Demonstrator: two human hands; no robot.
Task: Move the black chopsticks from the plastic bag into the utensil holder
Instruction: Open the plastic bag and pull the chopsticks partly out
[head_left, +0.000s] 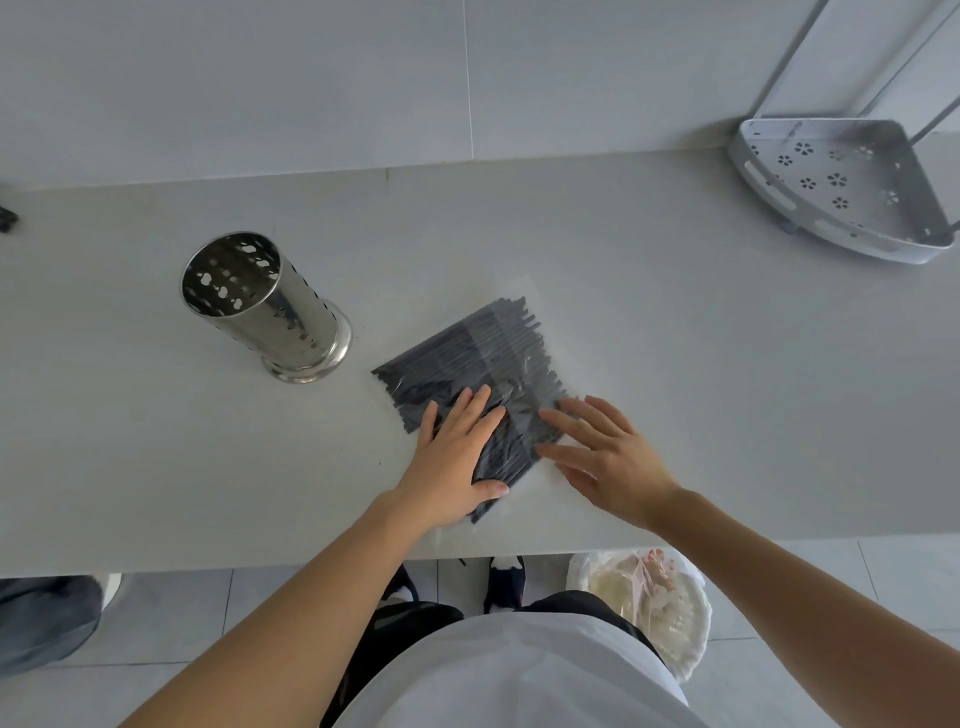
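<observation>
Pale grey tiles form the wall behind, and below it runs the long light-grey table (675, 364) that carries everything. From the head camera we see the clear flat plastic bag (524, 291) lying near the middle of the table, with the many thin black chopsticks (483, 343) all inside it, side by side in a slanted row. The shiny perforated steel utensil holder (265, 306) stands upright to the left of the bag, apart from it, and looks empty. A white perforated corner rack (841, 187) sits far right.

We think several things could go wrong from here. The chopsticks are loose and numerous, so if the bag is lifted by one end they may slide out and scatter, or roll off the near edge of the table. The holder is tall and narrow, so a careless push of the bundle could tip it.

Our left hand (457, 457) lies flat on the near part of the bag, fingers spread and straight, thumb along the bottom edge. Our right hand (608, 457) is also spread, fingertips touching the right edge of the bag. Neither hand pinches anything.
</observation>
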